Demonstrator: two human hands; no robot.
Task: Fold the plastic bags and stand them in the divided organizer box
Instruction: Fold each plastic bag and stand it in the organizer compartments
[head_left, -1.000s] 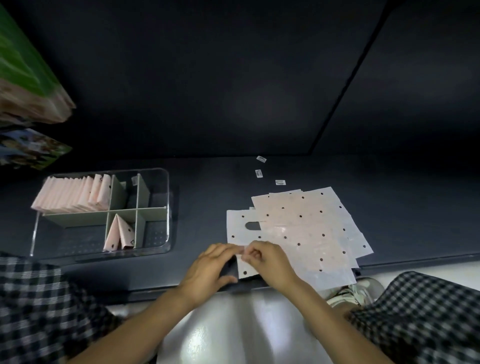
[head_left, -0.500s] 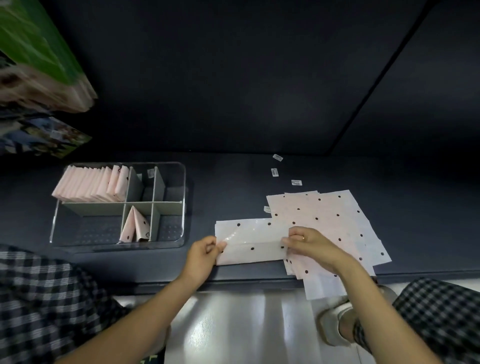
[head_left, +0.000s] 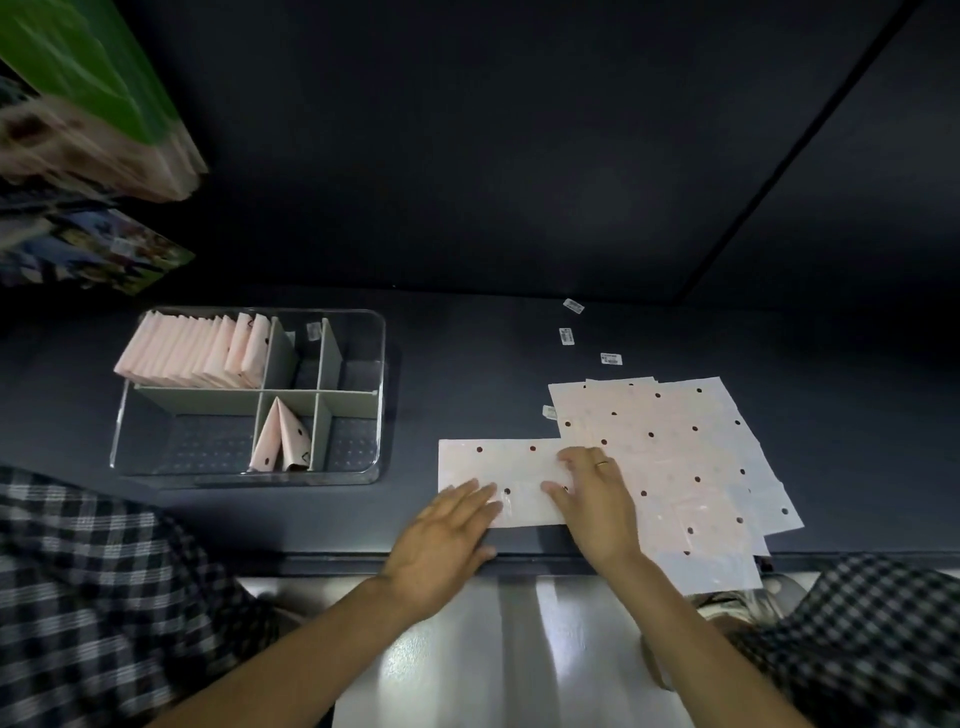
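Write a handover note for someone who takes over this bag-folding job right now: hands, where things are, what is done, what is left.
Left hand and right hand: flat, pressing the half-folded bag on the shelf.
Unfolded stack: right of it.
Organizer box: left; a row of folded bags in the back-left compartment, two in the front-middle one.
Left: finish this fold, stand it in the box, fold the stack.

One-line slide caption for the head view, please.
Both hands, left and right, press a folded dotted bag flat beside the organizer box.
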